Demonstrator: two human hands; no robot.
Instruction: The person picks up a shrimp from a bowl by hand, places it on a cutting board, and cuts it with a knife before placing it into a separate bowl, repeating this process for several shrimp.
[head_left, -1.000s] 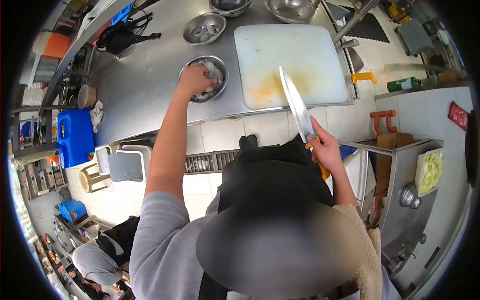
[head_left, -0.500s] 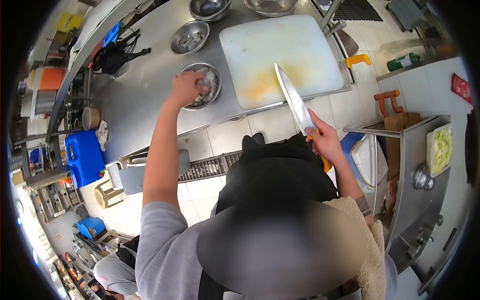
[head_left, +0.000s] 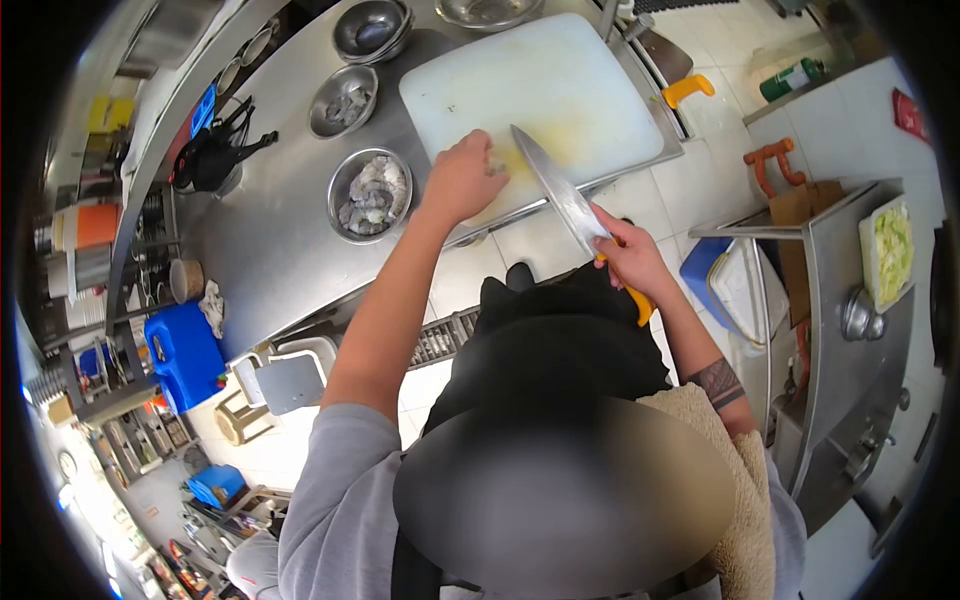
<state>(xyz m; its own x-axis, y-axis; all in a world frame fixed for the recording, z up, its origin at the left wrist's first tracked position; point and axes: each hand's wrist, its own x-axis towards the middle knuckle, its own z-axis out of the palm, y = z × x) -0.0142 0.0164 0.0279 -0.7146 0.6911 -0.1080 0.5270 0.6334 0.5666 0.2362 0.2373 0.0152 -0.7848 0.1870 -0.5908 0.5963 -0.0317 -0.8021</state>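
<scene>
My right hand (head_left: 630,250) grips the orange handle of a large kitchen knife (head_left: 560,195), its blade pointing forward with the tip over the cutting board's near edge area. Over the left near part of the white cutting board (head_left: 530,80) is my left hand (head_left: 465,180), its fingers curled together around a small greyish piece that looks like a shrimp, mostly hidden by the fingers. Left of that hand, a metal bowl (head_left: 335,222) holds raw grey shrimp (head_left: 375,195). Behind it stands a second metal bowl (head_left: 315,115) with a few grey pieces inside.
Stacked metal bowls (head_left: 372,30) and another wide bowl (head_left: 490,10) stand at the back of the steel table (head_left: 270,200). A black strapped item (head_left: 215,155) lies at the left. An orange handle (head_left: 688,90) projects beyond the board's right side. Right, a steel counter (head_left: 850,370) carries a tray of chopped greens (head_left: 887,250).
My left hand has come out of the near shrimp bowl and moved right to the cutting board, fingers closed. My right hand still holds the knife. The camera view has shifted slightly.
</scene>
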